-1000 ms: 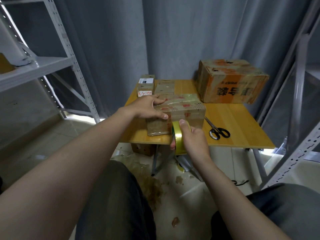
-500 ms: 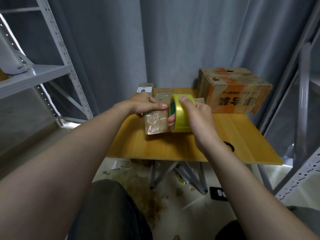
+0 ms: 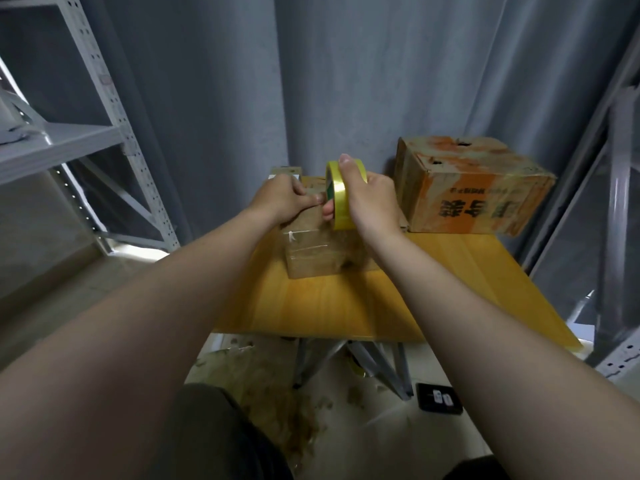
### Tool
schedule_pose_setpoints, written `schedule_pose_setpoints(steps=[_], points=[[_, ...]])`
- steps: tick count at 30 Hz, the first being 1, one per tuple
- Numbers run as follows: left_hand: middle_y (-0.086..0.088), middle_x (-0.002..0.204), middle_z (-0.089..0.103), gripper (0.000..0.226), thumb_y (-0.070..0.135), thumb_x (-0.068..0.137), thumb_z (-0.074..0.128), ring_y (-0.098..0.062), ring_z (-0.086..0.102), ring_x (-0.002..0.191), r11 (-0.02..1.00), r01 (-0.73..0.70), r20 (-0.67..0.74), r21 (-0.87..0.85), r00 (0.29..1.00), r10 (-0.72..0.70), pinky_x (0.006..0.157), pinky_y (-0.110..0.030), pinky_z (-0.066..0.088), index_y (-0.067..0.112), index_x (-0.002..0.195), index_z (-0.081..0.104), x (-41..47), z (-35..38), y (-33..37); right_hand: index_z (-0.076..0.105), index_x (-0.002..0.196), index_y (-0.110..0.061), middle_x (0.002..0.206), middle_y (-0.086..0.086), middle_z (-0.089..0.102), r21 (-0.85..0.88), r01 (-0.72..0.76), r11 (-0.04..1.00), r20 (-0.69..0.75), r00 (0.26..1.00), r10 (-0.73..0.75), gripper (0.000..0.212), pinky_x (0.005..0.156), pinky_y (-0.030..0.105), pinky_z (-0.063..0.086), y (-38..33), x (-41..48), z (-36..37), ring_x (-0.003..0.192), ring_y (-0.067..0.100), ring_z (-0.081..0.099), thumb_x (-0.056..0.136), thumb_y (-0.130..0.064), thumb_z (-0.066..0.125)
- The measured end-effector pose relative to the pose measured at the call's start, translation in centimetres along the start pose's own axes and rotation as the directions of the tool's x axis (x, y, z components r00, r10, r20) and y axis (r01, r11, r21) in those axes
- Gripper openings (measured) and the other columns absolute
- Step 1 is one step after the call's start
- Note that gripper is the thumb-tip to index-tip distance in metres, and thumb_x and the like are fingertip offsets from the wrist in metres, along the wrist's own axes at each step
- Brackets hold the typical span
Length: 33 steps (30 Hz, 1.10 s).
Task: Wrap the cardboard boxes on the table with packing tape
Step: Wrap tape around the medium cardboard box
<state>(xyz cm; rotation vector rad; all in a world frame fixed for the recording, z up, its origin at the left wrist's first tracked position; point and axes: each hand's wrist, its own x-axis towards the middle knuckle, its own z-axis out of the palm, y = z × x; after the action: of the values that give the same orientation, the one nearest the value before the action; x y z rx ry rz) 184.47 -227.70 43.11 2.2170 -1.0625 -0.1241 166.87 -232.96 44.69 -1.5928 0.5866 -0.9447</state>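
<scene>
A small cardboard box [image 3: 313,252] with clear tape over its front stands on the yellow wooden table [image 3: 329,303]. My right hand [image 3: 372,199] grips a yellow roll of packing tape [image 3: 341,195] held upright above the box's top. My left hand [image 3: 282,199] lies on the box's top left, its thumb and fingers curled toward the roll; what it pinches is hidden. A large orange-printed cardboard box [image 3: 471,188] sits at the table's back right.
Another small box [image 3: 285,172] peeks out behind my left hand. Grey metal shelving [image 3: 114,109] stands to the left and more racking [image 3: 613,202] to the right. Grey curtains hang behind. A black device [image 3: 439,398] and debris lie on the floor under the table.
My right hand has carried the tape roll from the box's front face below the table edge up over its top. My left hand stayed on the box. The view has tilted upward.
</scene>
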Motion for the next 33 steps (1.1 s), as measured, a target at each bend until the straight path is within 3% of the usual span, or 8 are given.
schedule_pose_setpoints(steps=[4, 8, 13, 15, 19, 25, 31, 33], points=[[-0.004, 0.099, 0.075, 0.033, 0.047, 0.095, 0.062, -0.022, 0.069, 0.098, 0.971, -0.087, 0.198, 0.223, 0.979, 0.042, 0.087, -0.039, 0.057, 0.019, 0.103, 0.078, -0.5, -0.8, 1.4, 0.071, 0.087, 0.009, 0.07, 0.021, 0.074, -0.065, -0.059, 0.996, -0.042, 0.998, 0.056, 0.067, 0.076, 0.057, 0.063, -0.1, 2.3, 0.8, 0.069, 0.038, 0.075, 0.101, -0.054, 0.054], [0.004, 0.135, 0.064, 0.067, 0.059, 0.082, 0.075, -0.018, 0.059, 0.124, 0.959, -0.227, 0.54, 0.172, 0.836, 0.101, 0.108, -0.037, 0.049, 0.027, 0.138, 0.058, -1.9, -2.1, 1.6, 0.074, 0.077, -0.003, 0.062, 0.01, 0.074, -0.073, -0.088, 0.993, -0.042, 0.995, 0.085, 0.061, 0.073, 0.047, 0.065, 0.0, 3.1, 1.1, 0.059, 0.025, 0.075, 0.101, -0.055, 0.053], [0.003, 0.137, 0.063, 0.067, 0.051, 0.088, 0.078, -0.023, 0.056, 0.13, 0.946, -0.286, 0.336, 0.152, 0.915, 0.223, 0.1, -0.03, 0.041, 0.023, 0.145, 0.058, -2.4, -0.1, 0.2, 0.074, 0.081, -0.004, 0.073, 0.013, 0.076, -0.163, -0.018, 0.987, -0.076, 0.997, 0.006, 0.065, 0.083, 0.049, 0.06, 1.0, 2.2, 1.0, 0.074, 0.027, 0.076, 0.1, -0.062, 0.051], [0.001, 0.144, 0.057, 0.066, 0.054, 0.09, 0.074, -0.027, 0.048, 0.137, 0.924, -0.329, 0.288, 0.193, 0.92, 0.267, 0.111, -0.036, 0.036, 0.023, 0.145, 0.059, -2.6, 0.5, -0.4, 0.073, 0.09, 0.001, 0.081, 0.019, 0.076, -0.17, -0.016, 0.985, -0.094, 0.996, 0.0, 0.069, 0.084, 0.052, 0.058, 1.1, 2.1, 0.9, 0.08, 0.034, 0.074, 0.099, -0.064, 0.051], [-0.002, 0.155, 0.046, 0.066, 0.059, 0.094, 0.065, -0.033, 0.036, 0.146, 0.904, -0.345, 0.278, 0.252, 0.921, 0.274, 0.121, -0.053, 0.028, 0.027, 0.15, 0.053, -2.7, 1.1, -1.2, 0.073, 0.093, -0.001, 0.085, 0.019, 0.076, -0.217, -0.029, 0.976, -0.092, 0.996, 0.009, 0.067, 0.086, 0.053, 0.058, 0.4, 1.8, 1.1, 0.085, 0.035, 0.074, 0.102, -0.062, 0.047], [0.0, 0.163, 0.036, 0.068, 0.057, 0.096, 0.062, -0.031, 0.028, 0.15, 0.909, -0.331, 0.29, 0.254, 0.923, 0.254, 0.122, -0.051, 0.027, 0.031, 0.157, 0.045, -3.1, 1.2, -0.7, 0.071, 0.1, 0.01, 0.095, 0.028, 0.074, -0.216, -0.102, 0.971, -0.119, 0.99, 0.077, 0.072, 0.09, 0.059, 0.057, -1.3, 1.6, 0.8, 0.093, 0.045, 0.072, 0.101, -0.059, 0.049], [-0.004, 0.153, 0.045, 0.059, 0.054, 0.097, 0.063, -0.032, 0.035, 0.143, 0.922, -0.302, 0.29, 0.243, 0.929, 0.228, 0.119, -0.053, 0.031, 0.029, 0.15, 0.053, -3.2, 1.1, -0.1, 0.073, 0.098, 0.002, 0.093, 0.023, 0.076, -0.23, -0.184, 0.956, -0.116, 0.98, 0.161, 0.062, 0.089, 0.057, 0.059, -2.2, 0.1, -0.2, 0.091, 0.043, 0.073, 0.099, -0.057, 0.054], [-0.005, 0.156, 0.043, 0.058, 0.052, 0.099, 0.061, -0.034, 0.034, 0.145, 0.92, -0.291, 0.296, 0.263, 0.932, 0.21, 0.119, -0.053, 0.031, 0.028, 0.151, 0.051, -3.0, 1.1, -0.2, 0.071, 0.1, -0.002, 0.084, 0.021, 0.076, -0.201, -0.219, 0.955, -0.081, 0.975, 0.207, 0.052, 0.083, 0.057, 0.062, -1.4, -1.6, -0.5, 0.08, 0.041, 0.075, 0.1, -0.051, 0.055]])
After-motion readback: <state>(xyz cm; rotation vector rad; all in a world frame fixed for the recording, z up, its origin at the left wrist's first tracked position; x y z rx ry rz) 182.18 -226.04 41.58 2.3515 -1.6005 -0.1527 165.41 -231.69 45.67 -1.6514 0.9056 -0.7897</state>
